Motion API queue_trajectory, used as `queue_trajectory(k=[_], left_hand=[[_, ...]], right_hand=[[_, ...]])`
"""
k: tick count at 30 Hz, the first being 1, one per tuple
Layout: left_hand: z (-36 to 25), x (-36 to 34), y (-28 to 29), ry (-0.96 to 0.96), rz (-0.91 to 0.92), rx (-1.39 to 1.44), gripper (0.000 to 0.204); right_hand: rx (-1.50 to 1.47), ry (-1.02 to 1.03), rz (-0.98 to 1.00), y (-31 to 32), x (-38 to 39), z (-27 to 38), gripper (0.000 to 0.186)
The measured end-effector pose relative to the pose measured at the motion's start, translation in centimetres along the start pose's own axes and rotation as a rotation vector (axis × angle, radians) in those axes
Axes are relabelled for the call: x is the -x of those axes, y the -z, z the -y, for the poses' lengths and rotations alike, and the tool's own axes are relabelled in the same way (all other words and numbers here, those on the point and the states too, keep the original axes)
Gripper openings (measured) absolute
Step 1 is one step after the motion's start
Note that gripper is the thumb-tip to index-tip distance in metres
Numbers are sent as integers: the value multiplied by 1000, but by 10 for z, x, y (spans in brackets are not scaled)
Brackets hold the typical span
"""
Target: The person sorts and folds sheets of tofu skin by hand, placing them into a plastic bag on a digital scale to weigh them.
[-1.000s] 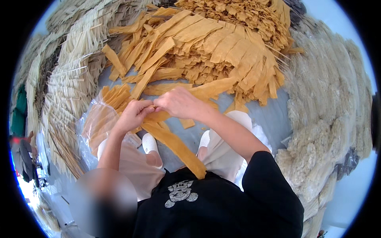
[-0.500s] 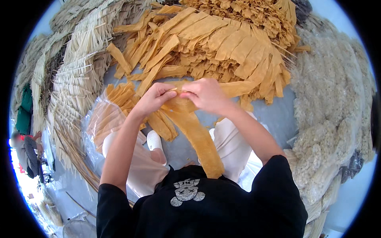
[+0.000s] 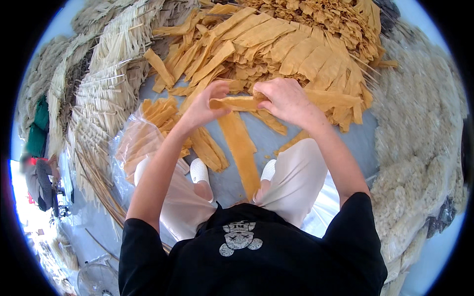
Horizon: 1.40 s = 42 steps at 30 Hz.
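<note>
A long mustard-yellow strip of thin, soft sheet material stretches between my hands, curled along its length. My right hand pinches it between thumb and fingers. The fingers of my left hand are spread from the thumb, and the strip's curled left end lies in the gap. Below, a flat yellow length hangs down between my knees; whether it is the same piece I cannot make out. Past my hands lies a big heap of similar yellow strips, several of them threaded on thin sticks.
On the left, a clear plastic bag holds more yellow strips. Pale strips on sticks are stacked beyond it, beside long thin canes. A cream-coloured pile rises at the right. A person is at the far left.
My hands have moved apart, drawing the strip out sideways between them. My left fingers have spread from their pinch. The hanging length has swung to a straighter, more upright line.
</note>
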<state>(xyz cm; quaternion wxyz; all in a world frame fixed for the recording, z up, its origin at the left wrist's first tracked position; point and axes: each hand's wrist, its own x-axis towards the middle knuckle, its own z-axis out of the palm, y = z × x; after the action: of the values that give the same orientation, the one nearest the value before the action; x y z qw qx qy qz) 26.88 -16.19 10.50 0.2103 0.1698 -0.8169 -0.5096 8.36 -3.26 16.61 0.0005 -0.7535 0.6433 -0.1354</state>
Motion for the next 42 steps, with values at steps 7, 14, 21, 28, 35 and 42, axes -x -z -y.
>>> queue_trajectory(k=[7, 14, 21, 28, 35, 42], left_hand=[[14, 27, -11, 325, 18, 516, 52], [4, 31, -11, 424, 78, 836, 32], [-2, 34, -5, 514, 56, 915, 37], [-1, 32, 0, 388, -100, 835, 32], [10, 29, 8, 23, -273, 948, 38], [1, 30, 12, 27, -263, 981, 44]], right_hand=[[116, -17, 19, 4, -13, -4, 20], [122, -55, 13, 21, -20, 5, 23], [84, -43, -54, 23, -17, 9, 21], [86, -111, 52, 16, -17, 23, 19], [-63, 201, -233, -40, -8, 46, 45], [-275, 153, -183, -53, -3, 68, 62]])
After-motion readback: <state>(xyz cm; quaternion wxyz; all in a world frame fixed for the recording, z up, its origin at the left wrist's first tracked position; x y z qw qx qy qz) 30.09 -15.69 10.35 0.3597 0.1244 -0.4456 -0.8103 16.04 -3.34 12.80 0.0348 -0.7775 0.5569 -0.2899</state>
